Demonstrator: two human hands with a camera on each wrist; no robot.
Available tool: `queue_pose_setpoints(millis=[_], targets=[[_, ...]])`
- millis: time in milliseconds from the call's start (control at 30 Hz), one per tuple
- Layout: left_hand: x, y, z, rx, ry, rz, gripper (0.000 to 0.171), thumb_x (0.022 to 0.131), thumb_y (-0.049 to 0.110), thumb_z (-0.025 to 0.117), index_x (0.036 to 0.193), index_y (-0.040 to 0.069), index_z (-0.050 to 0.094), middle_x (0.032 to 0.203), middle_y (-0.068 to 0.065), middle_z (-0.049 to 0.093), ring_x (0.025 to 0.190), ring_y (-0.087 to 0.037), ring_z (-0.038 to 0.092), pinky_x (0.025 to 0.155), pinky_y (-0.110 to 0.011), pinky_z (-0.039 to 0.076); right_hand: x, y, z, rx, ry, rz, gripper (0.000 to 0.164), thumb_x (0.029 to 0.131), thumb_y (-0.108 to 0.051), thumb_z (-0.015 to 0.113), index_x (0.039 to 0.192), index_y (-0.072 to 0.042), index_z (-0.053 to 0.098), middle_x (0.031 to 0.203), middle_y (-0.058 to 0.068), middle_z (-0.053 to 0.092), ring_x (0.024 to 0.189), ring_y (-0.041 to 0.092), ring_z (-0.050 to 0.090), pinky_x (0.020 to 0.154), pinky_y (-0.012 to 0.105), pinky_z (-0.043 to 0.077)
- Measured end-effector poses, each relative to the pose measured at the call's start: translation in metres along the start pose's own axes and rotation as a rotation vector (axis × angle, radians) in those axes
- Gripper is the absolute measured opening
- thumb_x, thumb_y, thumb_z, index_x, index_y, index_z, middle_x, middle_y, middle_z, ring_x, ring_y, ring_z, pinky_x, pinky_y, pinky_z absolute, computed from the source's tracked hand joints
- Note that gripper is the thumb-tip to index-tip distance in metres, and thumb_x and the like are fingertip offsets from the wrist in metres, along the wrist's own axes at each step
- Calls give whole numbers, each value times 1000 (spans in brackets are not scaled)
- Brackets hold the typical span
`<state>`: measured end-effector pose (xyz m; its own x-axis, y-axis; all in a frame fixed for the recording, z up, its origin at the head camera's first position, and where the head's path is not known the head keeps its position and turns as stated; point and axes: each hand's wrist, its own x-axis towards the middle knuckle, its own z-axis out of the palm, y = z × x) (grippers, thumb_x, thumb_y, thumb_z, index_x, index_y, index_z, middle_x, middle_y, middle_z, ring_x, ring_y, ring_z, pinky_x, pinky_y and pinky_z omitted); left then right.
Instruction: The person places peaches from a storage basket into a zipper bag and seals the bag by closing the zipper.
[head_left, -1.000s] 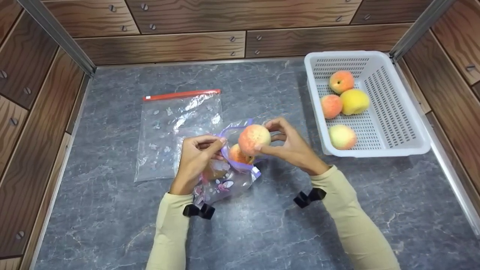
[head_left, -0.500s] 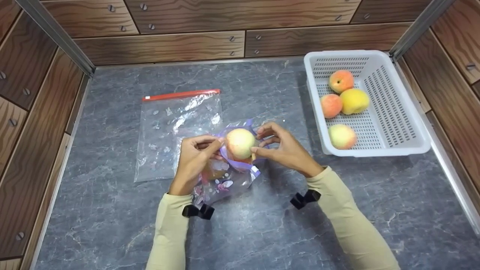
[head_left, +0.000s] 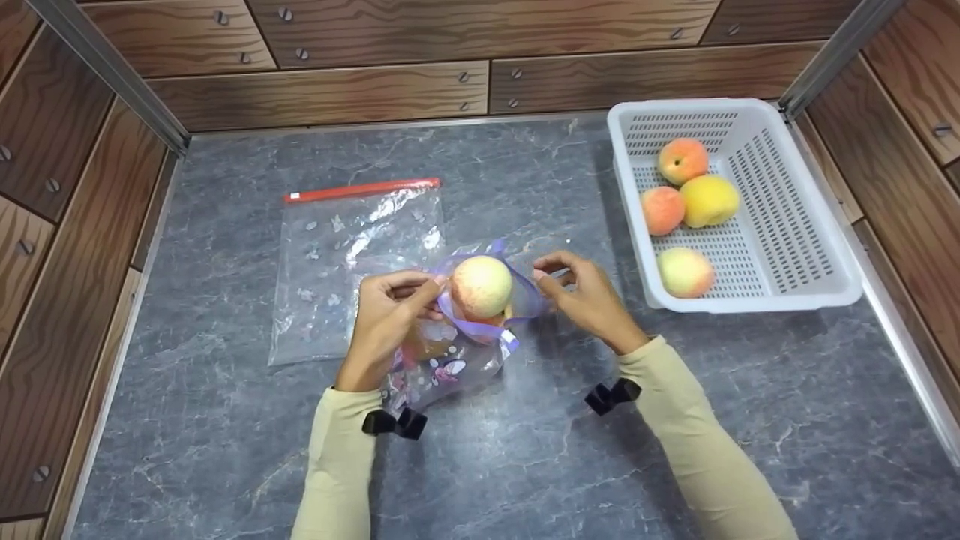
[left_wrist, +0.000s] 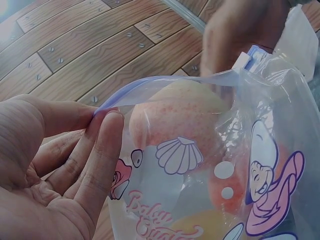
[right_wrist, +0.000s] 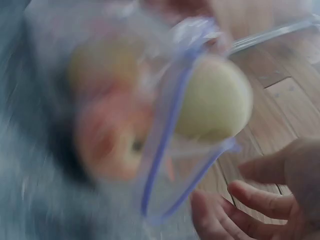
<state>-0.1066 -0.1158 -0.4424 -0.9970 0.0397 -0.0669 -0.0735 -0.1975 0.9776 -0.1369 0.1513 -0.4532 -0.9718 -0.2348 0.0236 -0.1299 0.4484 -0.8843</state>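
Note:
A clear zip bag [head_left: 450, 375] with a purple rim and printed cartoon figures holds peaches. One pale yellow-pink peach [head_left: 482, 285] sits in its mouth; an orange-red peach [right_wrist: 112, 137] lies deeper, with a yellowish fruit [right_wrist: 102, 65] behind it, blurred. My left hand [head_left: 394, 315] pinches the purple rim between thumb and fingers, which the left wrist view shows up close [left_wrist: 65, 150]. My right hand [head_left: 589, 296] is just right of the bag's mouth, holding nothing. In the right wrist view, its thumb and fingers are spread apart close to the rim.
A white perforated basket [head_left: 750, 304] stands at the right with several peaches [head_left: 682, 161] inside. Flat on the grey marbled tabletop [head_left: 225, 450] lies another clear bag [head_left: 322, 277] with a red zip, partly under the purple bag. Wood-patterned panels [head_left: 322, 94] enclose the table.
The right hand has brought the peach leftward into the purple bag's mouth, let it go and drawn back slightly to the right. My left hand keeps its grip on the rim.

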Motion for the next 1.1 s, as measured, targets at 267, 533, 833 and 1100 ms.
queue_pose_setpoints(millis=[267, 533, 833, 1100], targets=[[0, -2, 1, 0, 4, 12, 11, 89, -1, 73, 95, -8, 74, 86, -20, 73, 63, -20, 68, 62, -33, 64, 3, 35, 8, -215, -18, 68, 25, 99, -17, 67, 109, 4, 74, 93, 18, 75, 76, 31, 70, 66, 38, 59], [0, -1, 0, 5, 7, 23, 14, 88, 0, 74, 96, -12, 73, 84, -20, 73, 61, -20, 69, 62, -35, 64, 4, 44, 12, 43, -54, 229, 18, 96, -10, 69, 102, 6, 74, 67, 10, 68, 52, 18, 60, 41, 23, 48], [-4, 7, -2, 2, 31, 77, 13, 89, 1, 75, 94, -11, 73, 80, -16, 72, 60, -20, 68, 60, -36, 64, 1, 30, 13, 107, -26, 211, 18, 95, -6, 69, 97, 11, 73, 68, 7, 67, 53, 11, 60, 44, 21, 51], [-8, 21, -11, 24, 76, 163, 12, 88, -2, 73, 94, -12, 73, 80, -15, 73, 60, -18, 67, 57, -32, 62, 1, 5, 9, 199, -7, 150, 16, 95, -4, 68, 93, 12, 72, 67, 12, 68, 53, 15, 63, 47, 32, 59]])
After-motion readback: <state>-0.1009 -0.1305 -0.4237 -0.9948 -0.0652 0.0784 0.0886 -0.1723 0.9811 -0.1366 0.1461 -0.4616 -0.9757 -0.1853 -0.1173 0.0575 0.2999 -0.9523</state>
